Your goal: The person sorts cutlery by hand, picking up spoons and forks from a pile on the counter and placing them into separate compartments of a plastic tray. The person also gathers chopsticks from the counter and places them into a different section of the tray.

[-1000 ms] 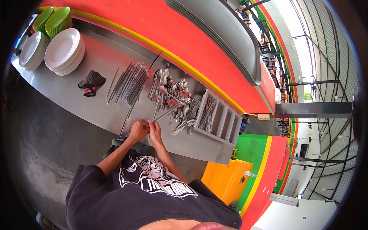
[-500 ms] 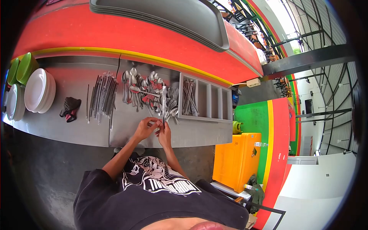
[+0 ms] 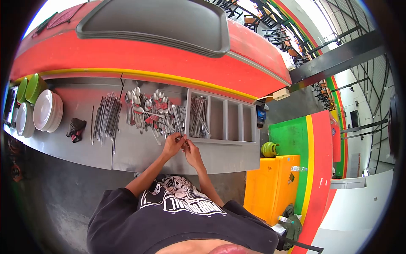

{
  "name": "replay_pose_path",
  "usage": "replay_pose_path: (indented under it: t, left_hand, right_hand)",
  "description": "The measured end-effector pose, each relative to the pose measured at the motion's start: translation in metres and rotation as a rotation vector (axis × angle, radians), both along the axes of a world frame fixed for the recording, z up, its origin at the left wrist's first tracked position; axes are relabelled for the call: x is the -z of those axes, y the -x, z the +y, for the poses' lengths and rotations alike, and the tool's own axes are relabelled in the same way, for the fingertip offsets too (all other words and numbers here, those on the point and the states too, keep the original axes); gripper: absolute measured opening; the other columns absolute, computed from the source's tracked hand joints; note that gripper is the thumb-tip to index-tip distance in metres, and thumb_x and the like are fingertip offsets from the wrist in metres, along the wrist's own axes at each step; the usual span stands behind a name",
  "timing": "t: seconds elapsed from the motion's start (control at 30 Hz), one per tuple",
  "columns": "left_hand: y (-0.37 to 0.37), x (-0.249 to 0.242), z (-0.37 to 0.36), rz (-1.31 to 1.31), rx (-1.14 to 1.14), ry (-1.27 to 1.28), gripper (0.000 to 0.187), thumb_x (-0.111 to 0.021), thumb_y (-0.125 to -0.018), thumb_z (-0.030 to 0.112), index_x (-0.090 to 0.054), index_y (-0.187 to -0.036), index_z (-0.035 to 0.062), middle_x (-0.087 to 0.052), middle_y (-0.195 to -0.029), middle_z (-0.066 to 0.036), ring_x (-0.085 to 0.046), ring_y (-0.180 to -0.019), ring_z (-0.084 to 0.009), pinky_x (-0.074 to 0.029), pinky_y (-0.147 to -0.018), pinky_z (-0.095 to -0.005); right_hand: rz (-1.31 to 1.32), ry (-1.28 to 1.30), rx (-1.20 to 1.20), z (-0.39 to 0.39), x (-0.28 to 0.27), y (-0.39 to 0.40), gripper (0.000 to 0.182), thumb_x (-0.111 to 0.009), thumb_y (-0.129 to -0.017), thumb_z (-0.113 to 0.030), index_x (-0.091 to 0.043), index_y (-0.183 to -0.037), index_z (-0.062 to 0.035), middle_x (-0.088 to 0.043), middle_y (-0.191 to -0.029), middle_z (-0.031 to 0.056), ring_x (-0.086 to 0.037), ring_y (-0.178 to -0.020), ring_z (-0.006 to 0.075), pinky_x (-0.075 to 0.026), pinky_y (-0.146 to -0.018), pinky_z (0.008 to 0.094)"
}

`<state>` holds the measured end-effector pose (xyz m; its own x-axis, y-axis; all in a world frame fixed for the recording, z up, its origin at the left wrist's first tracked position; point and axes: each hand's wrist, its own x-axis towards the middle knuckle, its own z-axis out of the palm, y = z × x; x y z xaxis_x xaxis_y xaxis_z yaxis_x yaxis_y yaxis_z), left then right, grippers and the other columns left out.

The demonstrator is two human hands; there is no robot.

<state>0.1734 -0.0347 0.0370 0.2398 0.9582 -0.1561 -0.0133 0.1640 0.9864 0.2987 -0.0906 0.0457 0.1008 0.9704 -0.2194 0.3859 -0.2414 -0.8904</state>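
My left hand (image 3: pixel 172 146) and my right hand (image 3: pixel 193 155) meet over the front of the steel counter, both with fingers closed. Between them they pinch the near end of some slim, shiny chopsticks (image 3: pixel 176 118), which point away from me. Just beyond lies a heap of spoons and forks (image 3: pixel 148 111), some with red showing among them. To the right of the heap is a grey cutlery tray (image 3: pixel 222 141); its leftmost compartment holds several similar chopsticks (image 3: pixel 198 114). A larger row of dark chopsticks (image 3: pixel 107 118) is spread on the counter to the left.
A crumpled dark cloth (image 3: pixel 76 128) lies left of the chopstick row. White plates (image 3: pixel 44 111) and green bowls (image 3: pixel 35 88) are stacked at the far left. Large dark serving trays (image 3: pixel 156 21) sit on the red ledge behind. An orange cabinet (image 3: pixel 266 188) stands right of the counter.
The view has shifted, so the counter and ledge appear lower. My hands have come nearer the cutlery tray, and the chopsticks now lean left instead of standing straight.
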Motion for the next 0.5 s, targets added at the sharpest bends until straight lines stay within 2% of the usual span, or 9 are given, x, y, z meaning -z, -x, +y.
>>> replay_pose_path:
  t: [0.1,0.2,0.23,0.33,0.37,0.5]
  left_hand:
    - [-0.027,-0.001,0.012,-0.003,0.029,-0.001,0.026,-0.07,-0.09,0.022,-0.065,-0.084,-0.0031,-0.064,-0.061,-0.007,-0.057,-0.052,-0.0071,-0.042,-0.047,-0.0255]
    - [-0.055,0.011,0.027,0.074,0.036,-0.138,0.028,-0.074,-0.087,0.022,-0.064,-0.079,-0.0029,-0.063,-0.06,-0.006,-0.057,-0.053,-0.0072,-0.043,-0.049,-0.0256]
    - [-0.061,0.017,0.033,0.241,0.089,-0.107,0.029,-0.078,-0.083,0.021,-0.062,-0.084,-0.0023,-0.062,-0.062,-0.005,-0.056,-0.055,-0.0073,-0.043,-0.051,-0.0256]
    - [-0.095,0.027,0.042,0.059,-0.043,-0.143,0.034,-0.08,-0.081,0.021,-0.058,-0.092,-0.0019,-0.062,-0.065,-0.005,-0.054,-0.055,-0.0078,-0.043,-0.051,-0.0258]
    - [-0.102,0.03,0.045,0.092,-0.072,-0.151,0.041,-0.081,-0.08,0.021,-0.057,-0.103,-0.0023,-0.063,-0.067,-0.006,-0.055,-0.056,-0.0083,-0.044,-0.05,-0.0262]
    - [-0.122,0.024,0.06,0.211,-0.167,-0.201,0.044,-0.08,-0.081,0.023,-0.059,-0.11,-0.0027,-0.066,-0.069,-0.008,-0.056,-0.055,-0.0101,-0.044,-0.05,-0.0279]
  right_hand:
    - [0.073,-0.075,0.05,0.002,0.011,-0.032,0.03,-0.049,-0.1,-0.012,-0.056,-0.126,0.001,-0.069,-0.089,0.0103,-0.065,-0.074,0.0146,-0.052,-0.07,0.0296]
    - [0.086,-0.098,0.077,0.004,0.021,-0.061,0.03,-0.051,-0.099,-0.013,-0.056,-0.126,0.0011,-0.07,-0.088,0.011,-0.066,-0.078,0.0146,-0.052,-0.07,0.0299]
    - [0.072,-0.104,0.091,0.005,0.022,-0.069,0.03,-0.051,-0.099,-0.013,-0.057,-0.125,0.0011,-0.071,-0.088,0.0109,-0.067,-0.079,0.0148,-0.052,-0.07,0.0299]
    - [-0.021,-0.154,0.123,0.014,0.024,-0.097,0.028,-0.054,-0.097,-0.012,-0.059,-0.122,0.0006,-0.071,-0.088,0.0109,-0.068,-0.08,0.0161,-0.052,-0.071,0.0305]
    - [-0.086,-0.194,0.122,0.017,0.025,-0.107,0.027,-0.055,-0.096,-0.011,-0.06,-0.12,0.0002,-0.071,-0.088,0.0109,-0.068,-0.081,0.0172,-0.052,-0.071,0.0311]
    - [-0.26,-0.318,0.075,0.036,0.028,-0.13,0.023,-0.061,-0.09,-0.009,-0.064,-0.111,-0.0012,-0.07,-0.09,0.0117,-0.068,-0.081,0.0242,-0.052,-0.075,0.0353]
